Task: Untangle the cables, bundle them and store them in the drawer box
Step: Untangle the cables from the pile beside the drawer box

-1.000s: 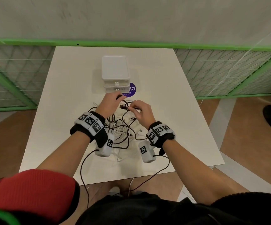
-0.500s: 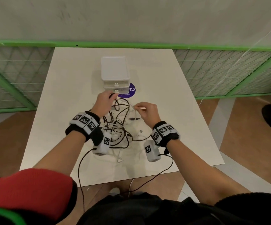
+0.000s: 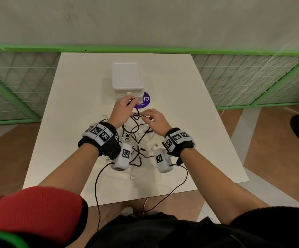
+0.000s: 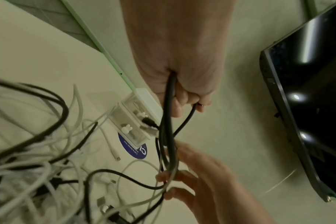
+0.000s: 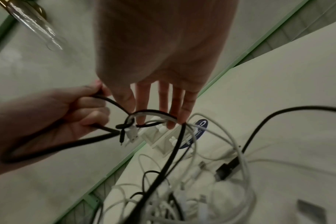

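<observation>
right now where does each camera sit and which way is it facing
head: on the person's head, looking forward and down at the table; both forearms, left hand and right hand show.
left wrist: under the left wrist, looking along the hand gripping a black cable; the right hand's fingers show too.
right wrist: under the right wrist, looking along straight fingers touching the cables.
shared: all show the drawer box and cable pile.
</observation>
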### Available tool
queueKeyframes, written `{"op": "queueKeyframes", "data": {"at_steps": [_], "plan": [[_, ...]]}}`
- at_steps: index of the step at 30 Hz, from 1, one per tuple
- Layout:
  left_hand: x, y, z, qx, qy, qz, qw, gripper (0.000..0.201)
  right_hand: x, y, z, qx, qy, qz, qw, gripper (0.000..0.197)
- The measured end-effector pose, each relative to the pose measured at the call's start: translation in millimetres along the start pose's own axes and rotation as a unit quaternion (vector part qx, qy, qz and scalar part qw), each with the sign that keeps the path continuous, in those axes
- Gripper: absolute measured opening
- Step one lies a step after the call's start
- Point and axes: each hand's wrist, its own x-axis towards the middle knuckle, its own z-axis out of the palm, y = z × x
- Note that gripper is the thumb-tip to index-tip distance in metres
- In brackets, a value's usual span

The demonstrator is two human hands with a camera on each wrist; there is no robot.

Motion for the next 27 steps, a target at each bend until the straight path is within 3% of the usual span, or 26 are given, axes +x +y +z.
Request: {"op": "queueKeyframes", "data": {"at_steps": [3,8,12,16,19,25,27], "plan": [[-1.2,1.9,-2.5,0.002,0.026,0.020,0.999,0.016,-4.6,7.7,-2.2,-0.011,0.009,0.020,1.000,0.024],[-6.7,-8.3,-3.0,0.014,0.066,0.059,0.996,0.018,1.6,14.4,-7.3,0.098,0.051,0.120,0.987,0.024],[-5.6,-14.6,-5.0,0.042,0.051,0.048,0.997,0.021,0.8,2.6,-15.1,0.086,0.056,0.065,0.993,0.026],[-4.2,-17.8,-8.2,0.050,-0.033,-0.001,0.998,0.025,-2.8,-9.7,-19.9,0.057,-0.015,0.046,0.997,0.007],[-6.7,-20.8,-10.0,0.088,-0.102,-0.010,0.991,0.020,-0.6,-9.4,-20.6,0.083,-0.012,0.040,0.996,0.004],[-5.1,-22.2,-1.2,0.203,-0.075,-0.002,0.976,0.020,-1.8,-18.1,-18.0,0.082,-0.020,-0.022,0.996,0.013],[-5.8,-29.9,-3.7,0.225,-0.050,-0.033,0.972,0.022,-2.2,-22.3,-23.7,0.124,0.033,-0.031,0.991,0.017]]}}
